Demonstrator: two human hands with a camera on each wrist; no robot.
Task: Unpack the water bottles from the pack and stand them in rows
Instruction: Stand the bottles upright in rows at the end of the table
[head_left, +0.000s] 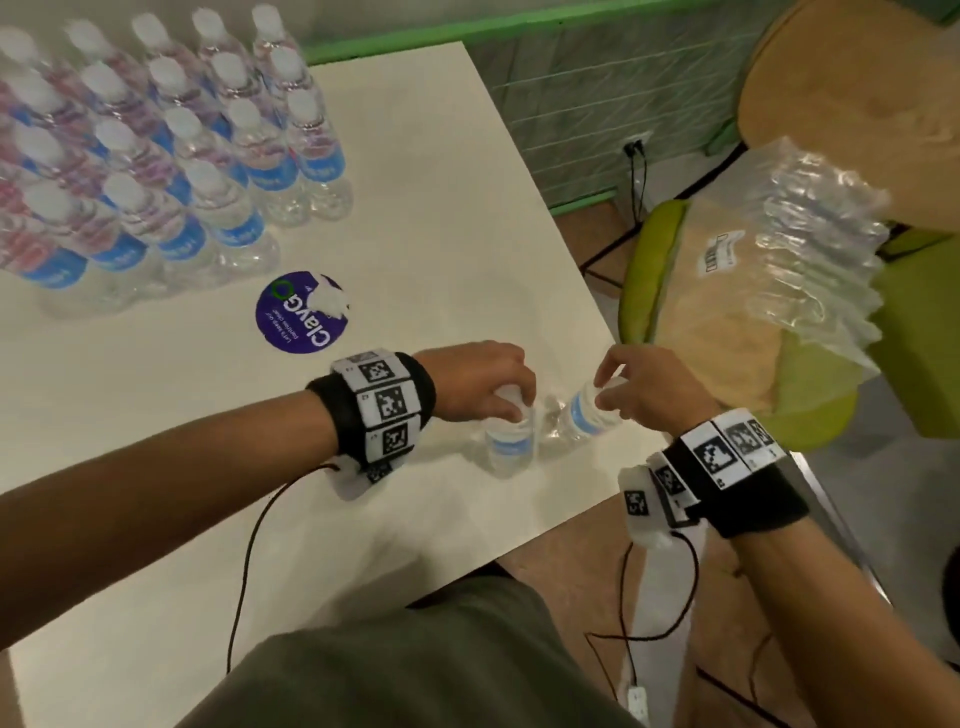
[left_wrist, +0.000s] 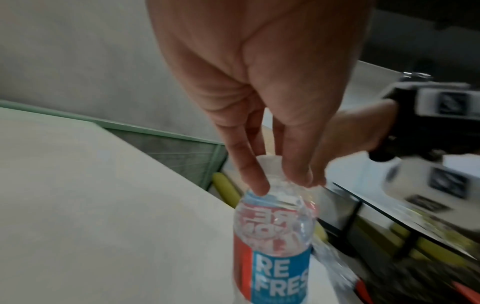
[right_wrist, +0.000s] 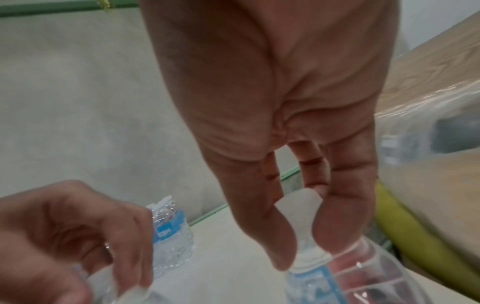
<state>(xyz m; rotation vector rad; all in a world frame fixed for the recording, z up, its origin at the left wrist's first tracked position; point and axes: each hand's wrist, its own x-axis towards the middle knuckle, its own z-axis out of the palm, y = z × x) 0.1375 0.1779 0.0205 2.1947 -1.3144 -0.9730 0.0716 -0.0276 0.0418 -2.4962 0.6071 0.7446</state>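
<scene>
At the near right corner of the table (head_left: 415, 156), two water bottles sit just beside each other. The left bottle (head_left: 506, 441) stands upright, its long axis vertical; the left hand (head_left: 478, 382) grips it from above, fingers (left_wrist: 249, 174) curled round cap and neck. The right bottle (head_left: 584, 415) tilts, cap leaning toward the table edge; the right hand (head_left: 644, 387) pinches its cap between thumb and fingers (right_wrist: 337, 226). The standing rows (head_left: 156, 156) occupy the far left of the table, well apart. Judgement: both bottles must travel away and to the left; the left hand is nearer the rows. The empty plastic wrap (head_left: 810, 249) lies on a green chair (head_left: 644, 270) to the right.
</scene>
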